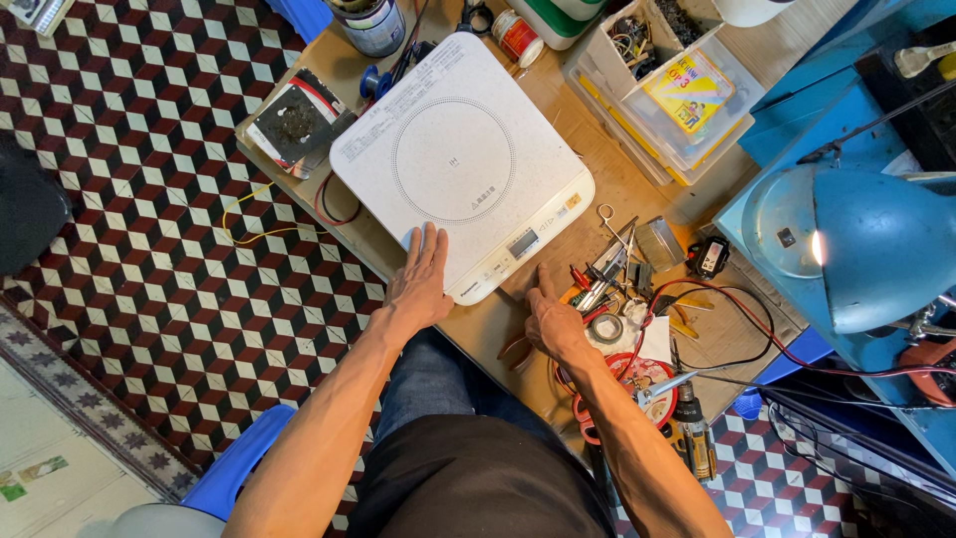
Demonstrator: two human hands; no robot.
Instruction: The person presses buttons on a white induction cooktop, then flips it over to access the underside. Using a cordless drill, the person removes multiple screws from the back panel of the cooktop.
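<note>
Head view: the flat, smooth white induction cooktop (461,164) with rounded corners lies centred on the wooden bench (607,184). The left hand (419,284), fingers extended flat, rests on its near edge. The right hand (553,319), forefinger extended, touches bare bench just right, beside cluttered hand tools (607,274).

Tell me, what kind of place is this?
Probably a small appliance repair workbench. A white induction cooktop lies on the wooden table, with the left hand flat on it, beside a heap of hand tools, under a blue desk lamp.
</note>
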